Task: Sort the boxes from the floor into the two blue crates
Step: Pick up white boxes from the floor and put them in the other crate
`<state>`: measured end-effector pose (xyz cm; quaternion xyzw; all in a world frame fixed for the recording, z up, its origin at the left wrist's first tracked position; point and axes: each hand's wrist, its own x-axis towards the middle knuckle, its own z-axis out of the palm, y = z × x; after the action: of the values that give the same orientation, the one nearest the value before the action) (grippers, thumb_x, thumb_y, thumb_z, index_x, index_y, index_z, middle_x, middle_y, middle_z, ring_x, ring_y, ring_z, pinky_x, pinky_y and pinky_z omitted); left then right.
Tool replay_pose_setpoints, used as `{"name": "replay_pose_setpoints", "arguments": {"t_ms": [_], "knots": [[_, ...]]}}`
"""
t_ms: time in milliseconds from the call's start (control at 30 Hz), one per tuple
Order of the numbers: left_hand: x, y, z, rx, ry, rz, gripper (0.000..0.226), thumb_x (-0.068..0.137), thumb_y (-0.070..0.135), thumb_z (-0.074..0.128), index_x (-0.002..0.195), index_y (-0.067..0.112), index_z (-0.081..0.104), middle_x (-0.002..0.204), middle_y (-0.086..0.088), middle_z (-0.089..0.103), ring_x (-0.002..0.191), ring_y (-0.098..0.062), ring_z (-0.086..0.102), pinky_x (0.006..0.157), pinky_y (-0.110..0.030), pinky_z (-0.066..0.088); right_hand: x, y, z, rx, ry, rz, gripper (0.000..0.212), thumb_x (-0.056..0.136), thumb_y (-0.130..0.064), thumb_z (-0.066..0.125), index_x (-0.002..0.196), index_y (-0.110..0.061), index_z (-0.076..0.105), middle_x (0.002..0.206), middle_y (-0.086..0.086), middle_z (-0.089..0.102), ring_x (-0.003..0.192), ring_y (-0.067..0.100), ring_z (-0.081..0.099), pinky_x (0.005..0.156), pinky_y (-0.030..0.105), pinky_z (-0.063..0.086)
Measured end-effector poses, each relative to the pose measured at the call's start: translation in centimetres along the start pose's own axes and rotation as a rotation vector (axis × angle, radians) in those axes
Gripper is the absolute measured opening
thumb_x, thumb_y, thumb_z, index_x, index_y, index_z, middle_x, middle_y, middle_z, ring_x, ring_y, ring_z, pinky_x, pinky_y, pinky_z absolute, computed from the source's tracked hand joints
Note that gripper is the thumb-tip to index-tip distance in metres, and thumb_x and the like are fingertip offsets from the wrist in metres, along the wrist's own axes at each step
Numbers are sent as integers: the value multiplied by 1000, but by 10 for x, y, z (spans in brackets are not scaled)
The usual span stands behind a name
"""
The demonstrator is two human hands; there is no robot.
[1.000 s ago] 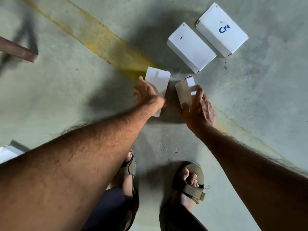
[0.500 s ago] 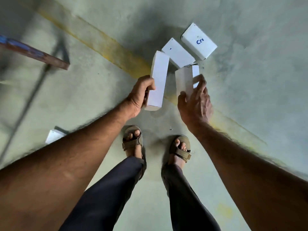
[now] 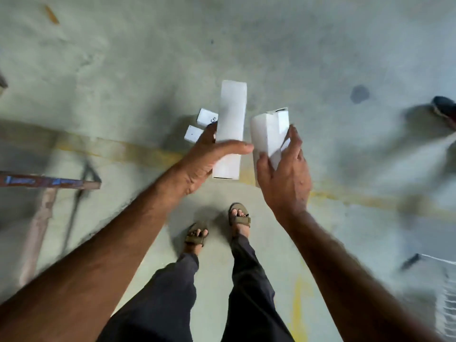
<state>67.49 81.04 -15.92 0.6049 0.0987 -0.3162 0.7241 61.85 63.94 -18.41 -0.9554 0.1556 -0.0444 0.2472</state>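
The left hand (image 3: 204,159) holds a long white box (image 3: 230,129) upright, thumb across its front and fingers behind it; just to its right, the right hand (image 3: 283,176) grips a shorter white carton (image 3: 269,134), fingers curled round its sides; two small white boxes (image 3: 201,125) lie on the concrete floor (image 3: 320,58) beyond, left of the held pair.
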Motion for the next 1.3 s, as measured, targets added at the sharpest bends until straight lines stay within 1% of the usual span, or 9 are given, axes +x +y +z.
{"name": "replay_pose_setpoints", "arguments": {"t_ms": [133,433,600,667,767,1000,1167,1233,1300], "knots": [[-47,64,34,186,-47,48,96,54,36,92,139,17,52,95,11,72,88,-7,71,68,-22,53,-42,-26,-94,-10,188,73,74,97,-48,54,156,-17,22,138,10,60,114,33,63,78,44,55],[-154,107,167,342,-406,83,86,61,35,92,137,28,53,109,11,76,97,-6,74,66,-19,57,-145,-34,-239,-31,555,340,75,96,-49,59,156,-18,26,141,7,61,115,29,65,80,42,57],[-210,106,260,439,-568,95,87,59,34,91,137,28,53,111,6,76,98,-12,75,81,-41,62,-209,6,-310,-74,740,527,76,95,-49,60,157,-17,28,135,6,64,110,29,66,77,42,57],[-226,106,290,457,-630,105,85,60,34,90,137,28,54,112,6,76,98,-11,74,81,-39,61,-228,22,-332,-96,794,577,76,95,-49,60,157,-17,29,136,5,63,111,28,65,79,41,54],[-257,98,349,480,-743,113,80,60,32,88,134,25,56,112,7,75,96,-8,74,73,-28,57,-269,53,-373,-110,886,669,75,96,-49,61,157,-18,29,137,5,63,111,30,65,78,42,54],[-337,41,510,488,-919,134,87,57,27,90,137,20,56,102,2,77,84,-9,74,63,-23,55,-386,145,-476,-207,1053,804,77,95,-47,63,157,-18,29,132,8,65,107,32,67,77,43,54],[-397,-9,615,514,-1050,167,84,51,39,92,129,22,63,114,-5,75,103,-26,73,87,-51,61,-464,213,-550,-284,1151,853,77,96,-48,61,158,-17,27,133,9,65,108,30,67,77,41,55],[-419,-24,651,524,-1081,207,86,53,43,91,131,23,61,116,-3,74,105,-25,73,90,-51,61,-486,233,-572,-313,1183,868,78,97,-48,61,159,-16,28,134,9,65,108,29,68,77,39,55],[-441,-38,688,542,-1103,262,89,56,45,89,136,26,56,121,0,71,105,-20,72,81,-39,64,-506,255,-592,-316,1201,889,77,96,-48,61,158,-16,28,132,8,65,107,28,68,75,38,55]]}}
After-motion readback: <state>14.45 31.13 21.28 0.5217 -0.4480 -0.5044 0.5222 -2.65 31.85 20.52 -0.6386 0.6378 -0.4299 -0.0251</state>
